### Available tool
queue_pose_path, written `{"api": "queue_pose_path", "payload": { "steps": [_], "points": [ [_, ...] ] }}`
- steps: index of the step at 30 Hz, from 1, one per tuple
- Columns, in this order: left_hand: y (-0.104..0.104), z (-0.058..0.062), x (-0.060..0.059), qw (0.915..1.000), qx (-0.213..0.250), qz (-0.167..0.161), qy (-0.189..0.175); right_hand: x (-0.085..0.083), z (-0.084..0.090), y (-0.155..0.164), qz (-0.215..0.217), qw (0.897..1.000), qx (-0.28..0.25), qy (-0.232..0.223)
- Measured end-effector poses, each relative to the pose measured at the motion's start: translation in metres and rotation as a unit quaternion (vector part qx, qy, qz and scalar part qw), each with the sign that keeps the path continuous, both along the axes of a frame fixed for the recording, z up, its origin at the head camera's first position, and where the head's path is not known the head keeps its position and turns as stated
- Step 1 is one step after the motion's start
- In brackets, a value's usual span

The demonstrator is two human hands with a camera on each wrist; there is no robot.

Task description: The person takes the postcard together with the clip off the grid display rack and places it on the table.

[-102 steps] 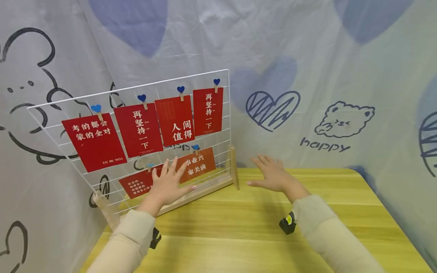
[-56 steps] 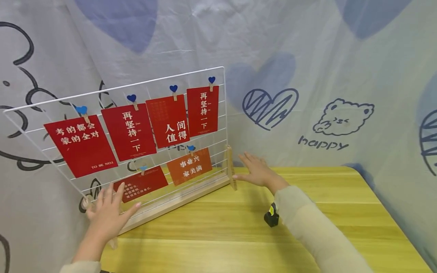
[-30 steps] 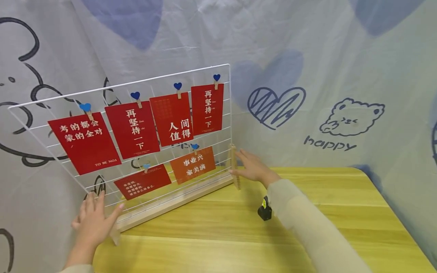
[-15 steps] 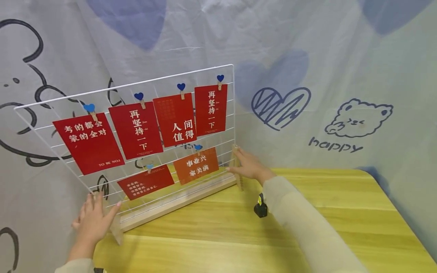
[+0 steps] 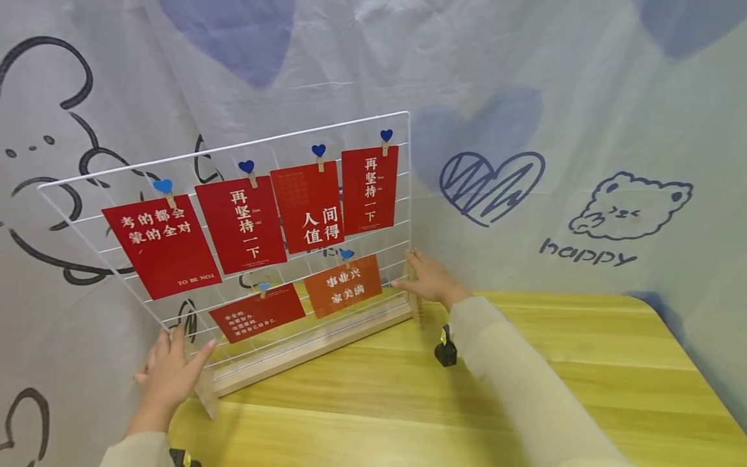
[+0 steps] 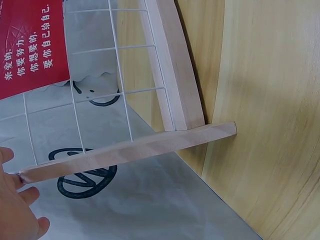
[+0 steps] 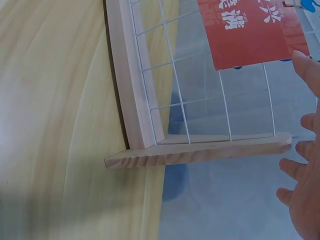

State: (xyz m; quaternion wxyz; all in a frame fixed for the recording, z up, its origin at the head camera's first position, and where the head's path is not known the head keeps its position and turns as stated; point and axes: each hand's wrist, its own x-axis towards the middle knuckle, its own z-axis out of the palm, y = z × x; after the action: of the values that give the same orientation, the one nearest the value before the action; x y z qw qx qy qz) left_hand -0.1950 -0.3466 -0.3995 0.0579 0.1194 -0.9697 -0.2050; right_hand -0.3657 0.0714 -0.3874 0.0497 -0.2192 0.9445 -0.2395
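Note:
A white wire grid rack on a wooden base stands on the table, with several red cards and an orange card clipped on by heart-topped clothespins. My left hand is at the rack's left wooden upright, thumb spread from the fingers. In the left wrist view its fingertips meet the end of that upright. My right hand is at the right upright, thumb towards the grid. In the right wrist view its fingers lie close to that upright; contact is unclear.
The rack stands at the left of a yellow wood-grain table. A pale curtain with hearts and cartoon drawings hangs close behind and at both sides. Black wrist cameras sit below the sleeves.
My left hand has moved from in front of the lower cards to the left upright. My right hand has moved left to the right upright. The view shifts slightly; the cards stay clipped.

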Motion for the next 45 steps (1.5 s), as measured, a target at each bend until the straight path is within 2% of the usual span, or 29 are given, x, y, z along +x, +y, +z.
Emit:
{"api": "queue_pose_path", "payload": {
  "steps": [11,23,39,45],
  "points": [
    [-0.003,-0.003,-0.001,0.9998,0.016,0.007,0.003,-0.008,-0.004,-0.005,-0.008,1.0,-0.002,-0.013],
    [-0.004,-0.001,-0.002,0.9988,0.036,-0.001,0.034,-0.013,-0.007,-0.006,-0.012,0.999,-0.048,-0.017],
    [0.0,0.001,-0.002,0.9946,0.096,0.027,0.03,-0.009,-0.008,-0.008,-0.014,0.997,-0.071,-0.011],
    [0.002,-0.001,-0.006,0.9941,0.094,0.031,0.043,-0.005,-0.008,-0.007,-0.028,0.996,-0.084,-0.02]
  ]
}}
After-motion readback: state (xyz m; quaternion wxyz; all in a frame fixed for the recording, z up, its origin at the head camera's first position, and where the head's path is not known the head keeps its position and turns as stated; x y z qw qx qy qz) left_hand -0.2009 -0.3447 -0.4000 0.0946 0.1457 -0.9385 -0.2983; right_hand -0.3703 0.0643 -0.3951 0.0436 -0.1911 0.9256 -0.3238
